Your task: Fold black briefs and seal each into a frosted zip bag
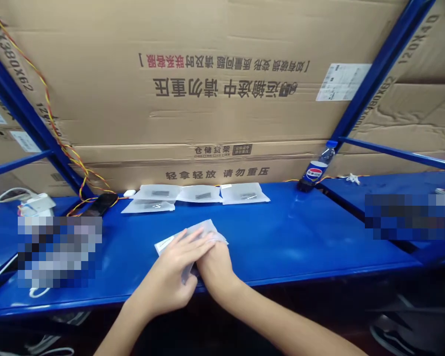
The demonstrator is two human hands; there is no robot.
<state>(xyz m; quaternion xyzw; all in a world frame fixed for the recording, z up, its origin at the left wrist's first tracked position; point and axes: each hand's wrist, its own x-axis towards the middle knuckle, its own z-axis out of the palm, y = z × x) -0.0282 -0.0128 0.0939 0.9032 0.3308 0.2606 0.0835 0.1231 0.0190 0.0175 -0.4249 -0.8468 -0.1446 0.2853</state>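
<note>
A frosted plastic bag (pixel 207 227) with a white label at its left corner is held tilted above the front part of the blue shelf. My left hand (pixel 180 262) lies across it, fingers extended over the plastic and thumb bent underneath, so the bag sits between them. Close against it, my right hand (pixel 213 262) bends inward at the wrist. Its fingers are hidden behind my left hand and the bag. What the bag contains does not show.
Several similar frosted bags (pixel 202 194) with dark items inside lie along the back of the blue shelf (pixel 282 237). A Pepsi bottle (pixel 316 168) leans at the back right. At left are a black phone (pixel 102 203), a white charger (pixel 37 203) and red-yellow wires (pixel 82 185). Cardboard stands behind.
</note>
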